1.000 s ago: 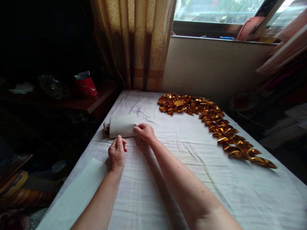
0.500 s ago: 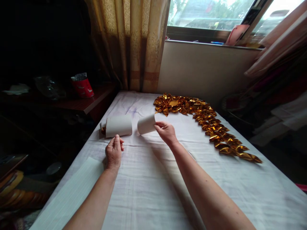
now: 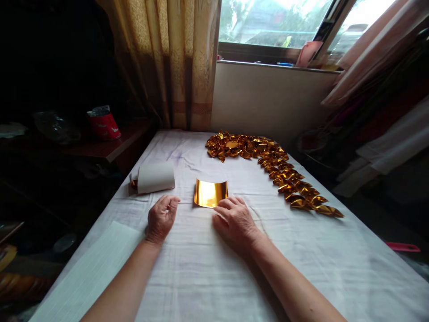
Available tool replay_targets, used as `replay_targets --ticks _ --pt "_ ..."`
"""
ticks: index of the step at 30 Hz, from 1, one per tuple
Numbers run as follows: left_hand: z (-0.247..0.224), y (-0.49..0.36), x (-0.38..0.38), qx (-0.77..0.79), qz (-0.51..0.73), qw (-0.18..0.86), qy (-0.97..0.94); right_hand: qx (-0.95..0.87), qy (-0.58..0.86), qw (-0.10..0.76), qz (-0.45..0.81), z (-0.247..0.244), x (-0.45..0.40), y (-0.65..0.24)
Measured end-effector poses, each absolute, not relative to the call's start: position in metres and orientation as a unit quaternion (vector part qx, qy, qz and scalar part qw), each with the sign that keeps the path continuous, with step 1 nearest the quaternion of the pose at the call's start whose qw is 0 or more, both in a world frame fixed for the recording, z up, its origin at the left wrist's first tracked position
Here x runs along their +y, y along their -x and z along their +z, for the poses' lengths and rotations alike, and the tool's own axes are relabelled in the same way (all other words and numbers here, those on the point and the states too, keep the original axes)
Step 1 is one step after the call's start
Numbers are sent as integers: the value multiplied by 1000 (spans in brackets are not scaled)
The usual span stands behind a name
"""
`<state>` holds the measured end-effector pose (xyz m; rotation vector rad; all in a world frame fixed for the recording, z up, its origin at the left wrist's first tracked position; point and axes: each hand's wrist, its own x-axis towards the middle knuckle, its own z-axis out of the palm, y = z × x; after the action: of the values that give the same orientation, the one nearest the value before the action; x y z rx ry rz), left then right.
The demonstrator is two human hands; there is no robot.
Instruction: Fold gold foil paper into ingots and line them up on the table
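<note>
A curved sheet of gold foil paper (image 3: 211, 193) lies gold side up near the middle of the white-covered table (image 3: 201, 277). My right hand (image 3: 234, 217) is at its lower right corner, fingers bent and pressed on or around the edge. My left hand (image 3: 162, 217) is closed with fingertips together, left of the foil and apart from it; nothing shows in it. Behind my left hand rests a curled stack of white-backed sheets (image 3: 156, 177), with a bit of gold at its left end.
Folded gold foil pieces (image 3: 248, 146) form a heap and rows at the back and right. A pale striped sheet (image 3: 90, 268) lies at the left edge. A red container (image 3: 104, 125) stands on a dark side table (image 3: 114, 150).
My right hand has come down and nearer with the sheet, which has turned from white side to gold side. My left hand has moved slightly away from the stack. The view has shifted right.
</note>
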<state>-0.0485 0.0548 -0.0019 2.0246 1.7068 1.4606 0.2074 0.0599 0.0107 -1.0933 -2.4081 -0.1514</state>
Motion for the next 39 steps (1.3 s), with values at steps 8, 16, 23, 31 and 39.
replay_targets --ticks 8,16,23,31,39 --pt "-9 13 41 429 253 -47 -866 -767 529 361 -34 -13 72 -225" --pt "-20 19 46 485 240 -26 -841 -685 621 359 128 -15 76 -221" --pt "-25 21 47 498 257 -13 -828 -581 612 476 249 -12 90 -224" --pt "-27 23 50 501 289 3 -816 -551 551 627 1 39 102 -239" --pt "-34 33 60 542 372 26 -753 -833 386 380 -116 16 55 -226"
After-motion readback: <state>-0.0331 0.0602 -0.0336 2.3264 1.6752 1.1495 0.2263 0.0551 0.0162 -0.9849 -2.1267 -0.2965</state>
